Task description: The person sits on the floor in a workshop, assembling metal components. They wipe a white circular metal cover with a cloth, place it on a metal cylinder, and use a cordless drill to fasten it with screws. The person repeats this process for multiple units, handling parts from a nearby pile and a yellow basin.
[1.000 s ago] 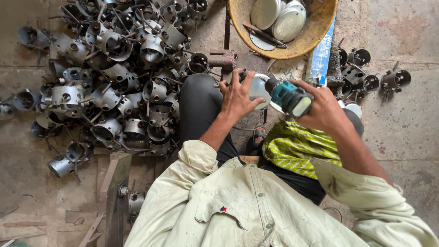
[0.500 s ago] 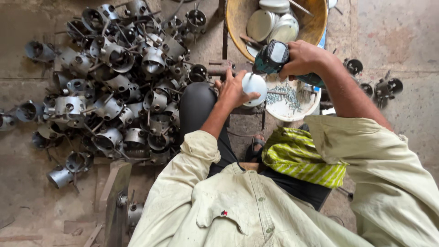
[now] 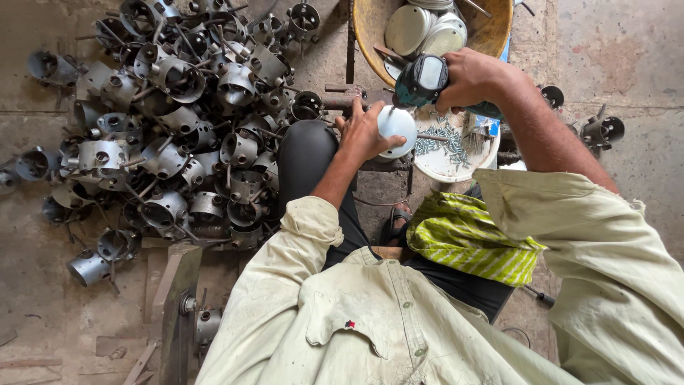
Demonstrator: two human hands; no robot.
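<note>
Resting under the left hand [image 3: 365,134] beside the knee, the round metal cap [image 3: 397,128] is looking light, stiff and slippery, best held by its rim; fingers are pinning it while the right hand [image 3: 474,78] is gripping the teal power driver [image 3: 422,80] above the white bowl of screws [image 3: 456,160].

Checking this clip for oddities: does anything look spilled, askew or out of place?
Mostly the heap of grey metal cups on the floor, tumbled at all angles, with strays on both sides. Otherwise orderly: screws lie in a white dish, the left hand steadies a white disc, the right hand holds a driver.
</note>
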